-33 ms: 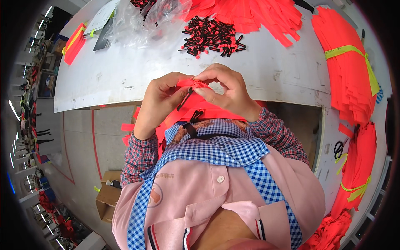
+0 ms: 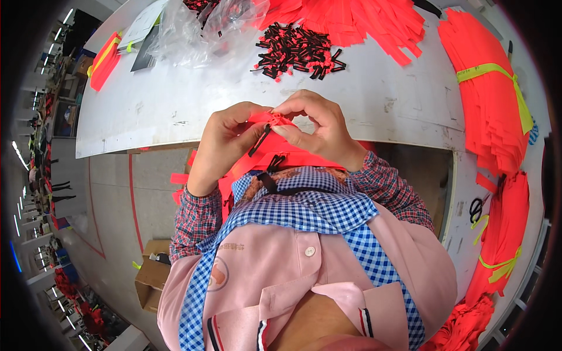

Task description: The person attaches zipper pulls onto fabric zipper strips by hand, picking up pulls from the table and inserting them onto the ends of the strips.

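Both of my hands meet in front of my chest, near the table's front edge. My left hand (image 2: pixel 227 140) pinches the end of a bright red zipper strip (image 2: pixel 266 117) between thumb and fingers. From the other side, my right hand (image 2: pixel 322 126) closes thumb and forefinger on the same end. A black zipper pull (image 2: pixel 259 140) hangs slanting from between the hands, beside my left thumb. Where strip and pull meet is partly hidden by my fingers. More red strips (image 2: pixel 249 168) lie over my lap, with black pulls (image 2: pixel 275 161) among them.
On the white table (image 2: pixel 193 111) lie a heap of black pulls with red tips (image 2: pixel 295 52), loose red strips (image 2: pixel 363 23) and a clear plastic bag (image 2: pixel 199 38). Tied red bundles (image 2: pixel 489 93) and scissors (image 2: pixel 477 209) are on the right. A cardboard box (image 2: pixel 151 278) sits on the floor.
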Demonstrator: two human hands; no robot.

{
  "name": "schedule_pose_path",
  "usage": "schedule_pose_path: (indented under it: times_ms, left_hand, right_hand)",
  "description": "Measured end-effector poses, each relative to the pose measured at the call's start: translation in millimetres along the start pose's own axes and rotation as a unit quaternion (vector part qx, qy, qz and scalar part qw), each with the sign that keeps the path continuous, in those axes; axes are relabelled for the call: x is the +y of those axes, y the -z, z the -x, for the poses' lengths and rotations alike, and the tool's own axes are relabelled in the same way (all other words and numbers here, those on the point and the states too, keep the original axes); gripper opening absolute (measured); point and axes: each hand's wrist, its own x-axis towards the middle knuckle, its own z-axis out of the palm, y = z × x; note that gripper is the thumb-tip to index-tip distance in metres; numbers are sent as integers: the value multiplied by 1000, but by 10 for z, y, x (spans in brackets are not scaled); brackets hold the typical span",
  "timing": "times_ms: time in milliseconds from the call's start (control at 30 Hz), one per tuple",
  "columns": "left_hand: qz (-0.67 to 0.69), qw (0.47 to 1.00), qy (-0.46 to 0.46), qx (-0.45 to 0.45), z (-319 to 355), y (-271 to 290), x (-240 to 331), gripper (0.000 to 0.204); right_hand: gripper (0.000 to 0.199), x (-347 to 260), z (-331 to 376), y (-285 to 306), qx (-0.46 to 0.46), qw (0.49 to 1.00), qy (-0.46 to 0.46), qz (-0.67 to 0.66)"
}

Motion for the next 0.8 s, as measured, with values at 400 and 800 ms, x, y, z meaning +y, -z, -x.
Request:
schedule_pose_path:
  times_ms: [400,800]
  left_hand:
    - [-46,998,-50,-15,13,6,-44,20]
    - [43,997,-60,-32,4,-17,-107,18]
  right_hand:
    - [17,-88,46,-18,7,997,20,72]
    - [15,-93,90,-30,-8,998,35,43]
